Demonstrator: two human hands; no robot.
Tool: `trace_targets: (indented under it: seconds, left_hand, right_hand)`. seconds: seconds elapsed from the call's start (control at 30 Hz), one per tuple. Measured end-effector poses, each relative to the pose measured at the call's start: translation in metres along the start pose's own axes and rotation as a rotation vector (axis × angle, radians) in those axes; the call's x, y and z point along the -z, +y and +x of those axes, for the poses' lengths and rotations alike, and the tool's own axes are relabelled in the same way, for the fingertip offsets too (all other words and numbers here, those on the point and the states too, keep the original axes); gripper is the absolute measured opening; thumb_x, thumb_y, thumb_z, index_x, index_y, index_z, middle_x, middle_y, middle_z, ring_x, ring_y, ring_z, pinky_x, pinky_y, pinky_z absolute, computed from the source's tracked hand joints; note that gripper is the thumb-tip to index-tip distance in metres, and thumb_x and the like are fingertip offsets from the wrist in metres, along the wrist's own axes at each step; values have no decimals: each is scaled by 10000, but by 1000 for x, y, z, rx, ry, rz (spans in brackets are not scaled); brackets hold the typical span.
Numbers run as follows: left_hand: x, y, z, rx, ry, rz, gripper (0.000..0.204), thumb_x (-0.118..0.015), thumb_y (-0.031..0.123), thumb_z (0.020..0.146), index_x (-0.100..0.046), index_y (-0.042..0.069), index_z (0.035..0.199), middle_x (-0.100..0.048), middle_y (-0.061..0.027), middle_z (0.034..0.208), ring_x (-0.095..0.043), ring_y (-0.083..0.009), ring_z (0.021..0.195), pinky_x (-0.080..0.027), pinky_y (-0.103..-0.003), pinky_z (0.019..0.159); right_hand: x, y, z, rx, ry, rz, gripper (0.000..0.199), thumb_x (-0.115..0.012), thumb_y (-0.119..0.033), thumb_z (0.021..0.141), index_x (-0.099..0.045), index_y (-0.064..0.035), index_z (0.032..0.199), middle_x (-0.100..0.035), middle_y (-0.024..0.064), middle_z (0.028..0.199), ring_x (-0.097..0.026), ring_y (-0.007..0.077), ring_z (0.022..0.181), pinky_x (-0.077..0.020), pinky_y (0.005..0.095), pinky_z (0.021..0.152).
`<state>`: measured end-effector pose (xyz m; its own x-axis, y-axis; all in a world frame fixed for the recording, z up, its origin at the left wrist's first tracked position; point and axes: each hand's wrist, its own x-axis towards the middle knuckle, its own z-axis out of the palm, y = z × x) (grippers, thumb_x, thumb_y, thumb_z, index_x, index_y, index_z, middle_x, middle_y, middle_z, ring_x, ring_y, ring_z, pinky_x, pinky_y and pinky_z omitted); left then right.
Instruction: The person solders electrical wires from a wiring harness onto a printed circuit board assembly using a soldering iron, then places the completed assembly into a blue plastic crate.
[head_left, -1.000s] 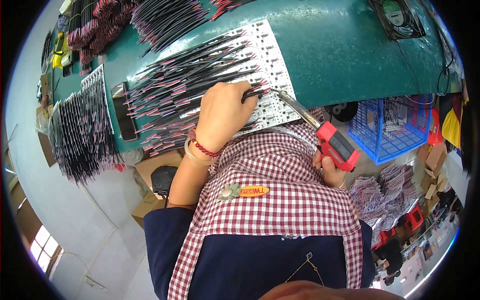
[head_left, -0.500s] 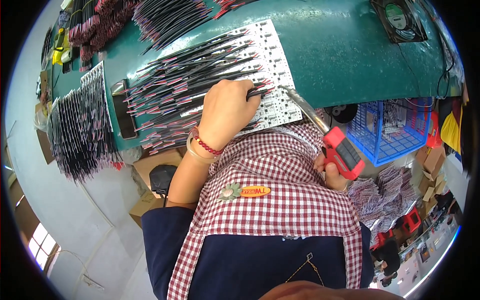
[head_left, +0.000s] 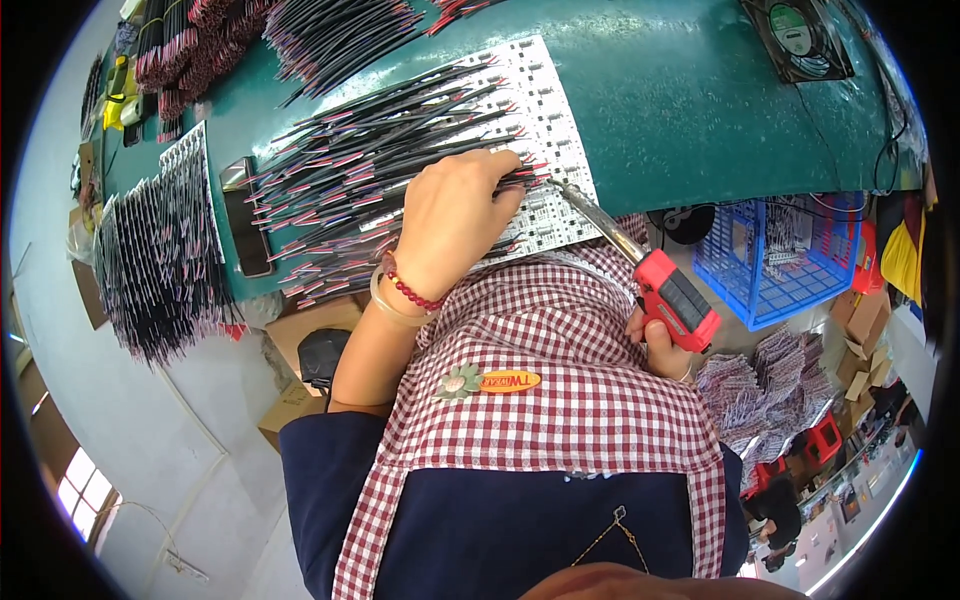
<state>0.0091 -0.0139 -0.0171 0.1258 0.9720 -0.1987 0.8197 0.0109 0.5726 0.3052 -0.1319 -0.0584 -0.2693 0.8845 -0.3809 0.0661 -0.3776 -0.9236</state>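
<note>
A white sheet of circuit boards (head_left: 545,110) lies on the green table, with rows of black cables (head_left: 390,130) laid across it, their red and white wire ends toward its right side. My left hand (head_left: 460,205) rests over the rows, thumb and fingers closed on a black cable (head_left: 515,181) whose stripped ends touch the board. In my right hand (head_left: 662,345) is a red soldering iron (head_left: 680,298), held by its handle near the table's front edge. Its metal tip reaches up and left to the wire ends beside my left fingertips.
A phone (head_left: 247,218) and a second wired board panel (head_left: 165,250) lie to the left. Cable bundles (head_left: 340,40) are piled at the back. A fan (head_left: 797,40) stands far right. Below the table's right edge are a blue crate (head_left: 755,285) and heaped wired boards (head_left: 770,390).
The soldering iron has moved left and slightly down, its tip now at the wire ends by my left fingers. My left hand has barely shifted.
</note>
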Motion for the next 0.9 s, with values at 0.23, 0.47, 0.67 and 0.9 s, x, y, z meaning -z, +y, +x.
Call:
trace_targets:
  seconds: [0.23, 0.47, 0.67, 0.9]
  left_hand:
    - [0, -1, -1, -10, -4, -9, 158, -663, 148, 777, -663, 39, 892, -665, -146, 835, -634, -356, 770, -488, -431, 666]
    - [0, 0, -1, -11, -19, 19, 164, -662, 151, 781, -665, 39, 901, -667, -144, 851, -636, -354, 780, -493, -429, 674]
    - [0, 1, -4, 16, 2, 6, 160, -661, 155, 784, -669, 49, 905, -667, -136, 858, -637, -352, 779, -492, -428, 671]
    - [-3, -1, -5, -9, 18, 15, 156, -668, 157, 784, -675, 73, 916, -644, -107, 831, -632, -333, 758, -485, -423, 652]
  right_hand:
    - [3, 13, 2, 96, 37, -151, 242, -666, -235, 866, -652, 7, 869, -632, 58, 770, -594, 152, 637, -475, 287, 574]
    - [-10, -4, -3, 114, 133, 144, 274, -680, -262, 863, -646, 10, 865, -621, 59, 719, -575, 142, 615, -462, 282, 565]
    - [-1, 0, -3, 81, 52, -91, 328, -691, -311, 858, -642, 12, 826, -620, 53, 685, -568, 140, 583, -451, 281, 546]
    - [-2, 10, -5, 102, 87, -90, 301, -689, -288, 846, -653, 11, 839, -620, 66, 696, -584, 163, 599, -455, 285, 543]
